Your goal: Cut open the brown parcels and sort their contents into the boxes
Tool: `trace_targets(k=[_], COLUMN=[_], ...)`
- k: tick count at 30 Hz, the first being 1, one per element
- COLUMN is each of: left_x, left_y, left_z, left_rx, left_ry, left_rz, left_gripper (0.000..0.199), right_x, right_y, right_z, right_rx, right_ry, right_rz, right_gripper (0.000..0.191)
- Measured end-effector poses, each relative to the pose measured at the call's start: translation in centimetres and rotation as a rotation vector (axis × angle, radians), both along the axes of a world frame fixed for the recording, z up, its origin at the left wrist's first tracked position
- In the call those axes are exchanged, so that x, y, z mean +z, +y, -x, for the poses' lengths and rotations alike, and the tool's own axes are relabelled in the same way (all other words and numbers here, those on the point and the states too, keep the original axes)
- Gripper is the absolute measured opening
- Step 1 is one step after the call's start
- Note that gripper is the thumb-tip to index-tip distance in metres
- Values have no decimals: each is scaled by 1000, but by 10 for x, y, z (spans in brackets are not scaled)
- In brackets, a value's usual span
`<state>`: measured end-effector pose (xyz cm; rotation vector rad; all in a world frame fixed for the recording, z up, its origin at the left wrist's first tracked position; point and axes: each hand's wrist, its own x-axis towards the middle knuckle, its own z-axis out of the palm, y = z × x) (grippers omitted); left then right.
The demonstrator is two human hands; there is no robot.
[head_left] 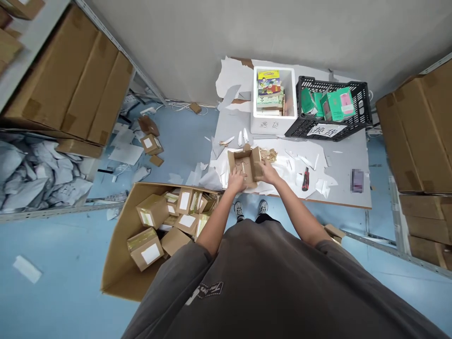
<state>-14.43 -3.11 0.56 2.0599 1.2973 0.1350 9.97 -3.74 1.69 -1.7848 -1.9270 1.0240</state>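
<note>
In front of me on the table lies a small cardboard box (250, 170) with its flaps folded out and its inside showing. My left hand (237, 181) holds the near left edge of this box, its fingers at the rim. On the opposite side, my right hand (268, 172) grips the right flap. Crumpled brown paper (270, 155) lies just beyond my right hand. To the right rests a red and black utility knife (305, 179), among white paper scraps (322, 187).
A white foam box (274, 126) with boxed goods and a black crate (362, 106) with green packages stand at the table's back. Left of me, a large carton (118, 263) holds several parcels. Shelves with cartons (415, 136) flank both sides. A blurred phone-like object (357, 181) lies right.
</note>
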Motion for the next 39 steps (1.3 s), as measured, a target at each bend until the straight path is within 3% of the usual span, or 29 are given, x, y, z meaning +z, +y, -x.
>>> trace_targets(k=[2, 5, 10, 13, 17, 21, 24, 28, 32, 35, 39], left_x=[-11, -26, -38, -33, -14, 18, 48, 86, 109, 116, 115], left_y=[-17, -33, -40, -36, -31, -30, -30, -36, -62, -101, -177], left_z=[8, 17, 13, 4, 1, 1, -16, -72, -163, -248, -369], left_rx=[25, 10, 1, -18, -35, -38, -108, -236, -380, -514, -732], left_ry=[33, 42, 5, -20, -118, -191, -135, -63, -96, -139, -201], left_rz=[22, -1, -62, -56, -100, -194, -318, -480, -570, -589, -578], left_gripper=[51, 45, 31, 19, 24, 25, 22, 21, 25, 25, 23], right_x=[-21, -46, -59, -52, -31, 0, 26, 54, 73, 82, 87], right_y=[-22, -46, -62, -68, -76, -85, -96, -124, -181, -245, -356], right_z=[12, 25, 38, 44, 44, 30, 9, -40, -117, -186, -275], right_rx=[17, -6, -171, -257, -317, -300, -329, -405, -546, -675, -874], right_ry=[-57, -39, -75, -168, -109, -45, -78, -181, -226, -258, -324], right_rz=[102, 110, 17, -55, -42, -134, -255, -370, -402, -411, -374], right_gripper=[93, 90, 79, 77, 72, 73, 79, 82, 88, 89, 88])
